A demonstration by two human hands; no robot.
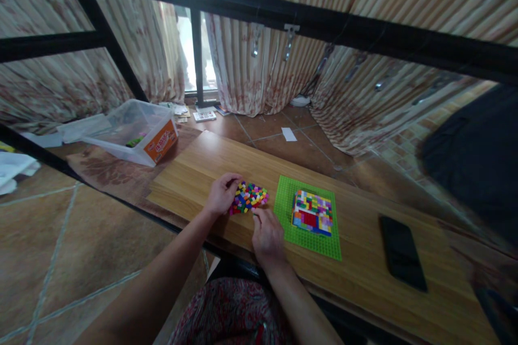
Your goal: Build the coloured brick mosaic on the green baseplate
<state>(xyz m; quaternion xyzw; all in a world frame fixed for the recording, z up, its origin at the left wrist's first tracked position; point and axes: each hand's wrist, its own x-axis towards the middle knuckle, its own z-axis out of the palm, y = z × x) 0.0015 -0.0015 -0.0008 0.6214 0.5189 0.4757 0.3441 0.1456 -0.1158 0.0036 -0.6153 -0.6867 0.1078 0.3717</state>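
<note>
A heap of small, loose toy building bricks (251, 197) in many colours lies on the wooden board. My left hand (222, 194) curves around the heap's left side, its fingers bent and apart, touching the bricks there. At the heap's near edge is my right hand (268, 234), thumb and fingers drawn together in a pinch. Whatever sits between those fingertips is too small to make out. Just right of this hand lies a green studded baseplate (285, 215). On it stands a low, roughly square block of multicoloured bricks (311, 213), with a red patch in its near half.
A black phone (402, 252) lies on the right part of the wooden board (360, 248). Beyond its left end stands a clear plastic bin (121, 135) with an orange label. A black metal frame (259, 4) crosses above, before striped curtains (259, 64).
</note>
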